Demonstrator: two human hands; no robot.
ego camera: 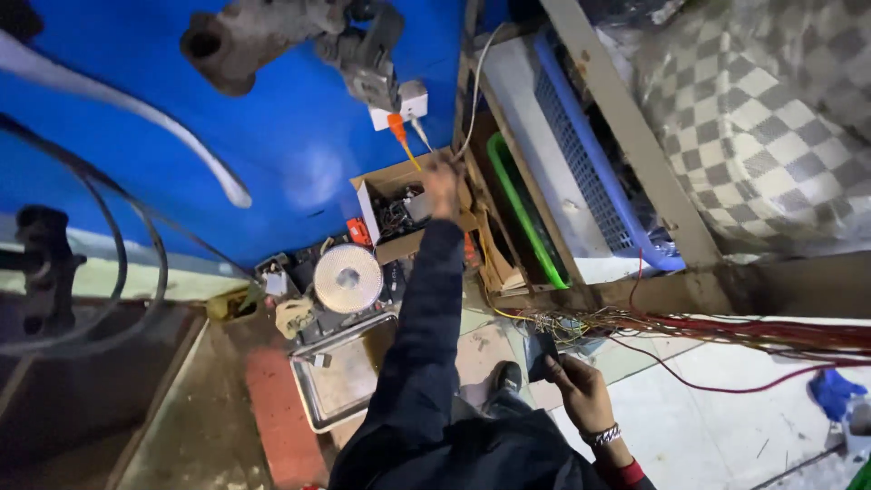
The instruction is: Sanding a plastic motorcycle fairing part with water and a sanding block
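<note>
My left hand, in a dark sleeve, reaches far out over an open cardboard box full of small parts and wires. Its fingers look pinched on the end of a thin white wire that runs away along the shelf frame. Beside that hand an orange-handled tool sticks out from a white wall socket on the blue wall. My right hand, with a beaded bracelet at the wrist, stays close to my body and grips a small dark flat object.
A round white perforated disc lies among clutter by a metal tray. A bundle of red and mixed wires crosses the white surface. A blue basket and a green one sit in the shelf. A blue cloth lies at right.
</note>
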